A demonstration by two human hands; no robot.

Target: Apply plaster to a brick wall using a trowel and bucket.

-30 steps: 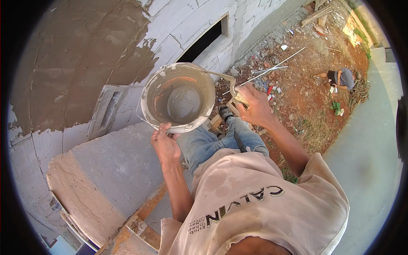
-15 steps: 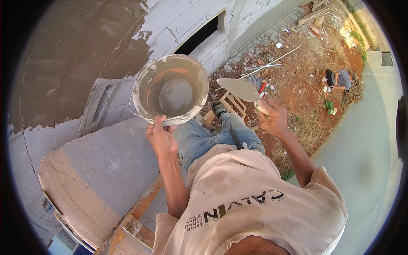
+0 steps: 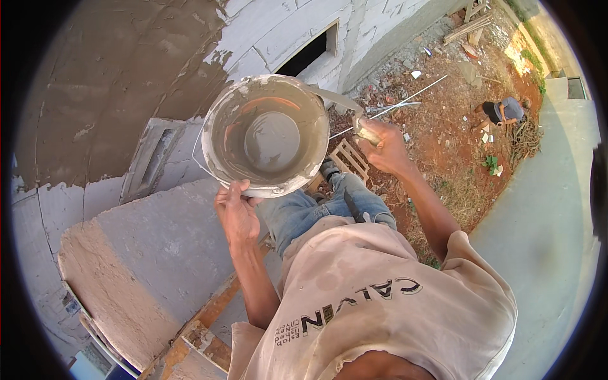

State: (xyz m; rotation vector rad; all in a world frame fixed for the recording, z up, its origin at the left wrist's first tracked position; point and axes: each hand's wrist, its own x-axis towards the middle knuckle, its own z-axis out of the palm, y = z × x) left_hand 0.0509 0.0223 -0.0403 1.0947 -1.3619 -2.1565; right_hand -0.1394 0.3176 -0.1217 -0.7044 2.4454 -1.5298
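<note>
My left hand [image 3: 238, 214] grips the near rim of a mortar-smeared bucket [image 3: 218, 152], thumb over the edge. Grey wet mortar [image 3: 272, 140] lies at the bottom, and more coats the inner walls. A thin wire handle hangs at the bucket's left side. In my right hand [image 3: 385, 147] is the handle of a trowel [image 3: 339, 99]. Its blade is turned nearly edge-on and reaches the bucket's far right rim; whether it touches the rim I cannot tell.
Left and ahead rises a block wall [image 3: 253, 35], partly covered in wet brown plaster [image 3: 133, 76], with a dark window opening [image 3: 310, 54]. A concrete ledge [image 3: 168, 237] and wooden planks [image 3: 212, 310] are at my left. Far below, a person [image 3: 506, 111] bends over debris-strewn red soil [image 3: 443, 139].
The trowel has swung left to the bucket's rim and turned from flat to nearly edge-on. The bucket has shifted slightly right and looks larger. Below, the other person has changed posture.
</note>
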